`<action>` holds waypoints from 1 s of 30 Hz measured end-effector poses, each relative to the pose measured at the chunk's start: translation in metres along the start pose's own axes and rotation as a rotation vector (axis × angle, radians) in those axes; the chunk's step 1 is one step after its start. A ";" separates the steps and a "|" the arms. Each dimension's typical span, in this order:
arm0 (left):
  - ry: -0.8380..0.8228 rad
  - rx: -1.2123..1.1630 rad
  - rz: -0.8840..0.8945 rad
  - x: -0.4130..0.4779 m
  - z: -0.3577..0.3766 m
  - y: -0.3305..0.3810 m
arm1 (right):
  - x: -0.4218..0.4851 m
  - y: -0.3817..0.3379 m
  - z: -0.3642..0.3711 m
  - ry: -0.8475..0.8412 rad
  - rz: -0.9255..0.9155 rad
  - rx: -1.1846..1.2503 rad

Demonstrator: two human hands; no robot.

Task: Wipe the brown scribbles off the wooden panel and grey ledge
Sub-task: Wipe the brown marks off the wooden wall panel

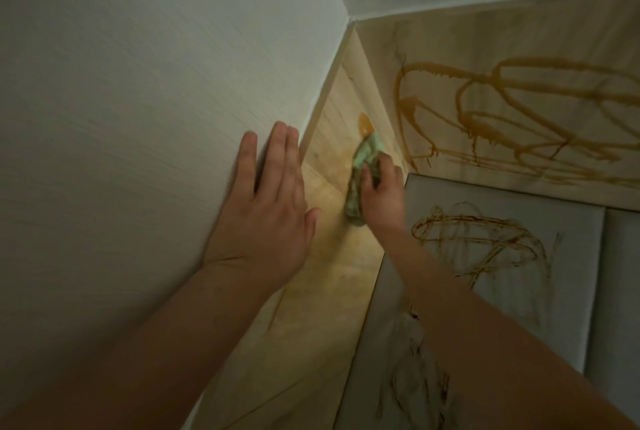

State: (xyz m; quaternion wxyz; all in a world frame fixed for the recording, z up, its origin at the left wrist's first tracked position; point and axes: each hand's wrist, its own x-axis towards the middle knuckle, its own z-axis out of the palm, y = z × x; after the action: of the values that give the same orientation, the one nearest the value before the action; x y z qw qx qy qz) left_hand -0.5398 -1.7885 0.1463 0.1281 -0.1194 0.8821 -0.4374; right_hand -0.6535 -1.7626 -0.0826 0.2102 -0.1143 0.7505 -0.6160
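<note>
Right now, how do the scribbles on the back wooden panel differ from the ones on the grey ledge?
The panel scribbles are golden-brown; the ledge scribbles are darker brown. The panel scribbles are thick strokes with drips running down; the ledge scribbles are thin lines. The panel scribbles spread wide and run off the right edge; the ledge scribbles form a tighter tangle. Both are overlapping loops.

Wall [121, 118]: far left; left hand [266, 208] lies flat on it, beside its right edge.
Side panel [332, 256]: right of the wall; cloth [360, 184] against it, gripped in the right hand [381, 190].
Back panel [450, 49]: upper right, bearing panel scribbles [519, 111].
Ledge [571, 256]: below the back panel, bearing ledge scribbles [474, 242].
</note>
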 end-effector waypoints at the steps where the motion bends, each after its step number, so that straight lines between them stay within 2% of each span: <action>1: 0.002 0.007 0.002 0.000 0.000 0.000 | 0.008 0.015 0.001 -0.010 0.174 -0.036; 2: 0.004 0.014 0.004 -0.001 0.000 0.001 | 0.010 0.025 0.001 -0.038 0.279 -0.076; 4: -0.005 0.028 0.002 0.000 0.000 0.002 | -0.008 0.023 0.002 -0.080 0.290 -0.105; 7: -0.009 0.033 0.004 0.000 0.001 0.000 | -0.054 -0.017 -0.004 -0.062 -0.054 -0.034; 9: 0.012 0.030 0.000 0.000 0.002 -0.001 | -0.053 -0.041 -0.009 -0.045 -0.280 0.023; 10: 0.023 0.029 -0.002 0.000 0.003 0.000 | -0.039 -0.049 -0.010 -0.017 -0.336 0.022; 12: 0.033 0.014 -0.006 0.000 0.003 0.002 | 0.004 -0.053 -0.010 0.027 -0.289 -0.027; 14: 0.037 0.005 -0.011 0.002 0.004 0.004 | 0.046 -0.034 -0.012 0.021 -0.091 -0.089; 17: 0.035 -0.003 -0.016 0.002 0.007 0.003 | 0.072 0.021 -0.009 -0.151 0.262 -0.282; 19: 0.029 -0.004 -0.015 0.000 0.009 0.003 | 0.051 0.041 -0.003 -0.281 0.347 -0.352; 21: 0.023 0.014 -0.020 -0.001 0.010 0.002 | 0.016 0.038 0.001 -0.340 0.346 -0.342; 23: 0.039 0.022 -0.025 -0.001 0.011 0.001 | -0.009 0.021 -0.005 -0.369 0.244 -0.311; 27: 0.100 -0.069 -0.030 -0.003 0.004 0.005 | 0.004 -0.027 -0.031 -0.230 -0.034 -0.192; 30: 0.131 -0.257 -0.005 0.004 0.003 0.006 | 0.037 -0.038 -0.034 -0.161 -0.063 -0.194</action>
State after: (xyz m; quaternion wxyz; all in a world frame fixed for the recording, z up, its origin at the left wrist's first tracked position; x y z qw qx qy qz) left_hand -0.5432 -1.7885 0.1394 0.0530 -0.1083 0.9370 -0.3278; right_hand -0.7051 -1.7566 -0.0470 0.2385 -0.2065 0.7832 -0.5358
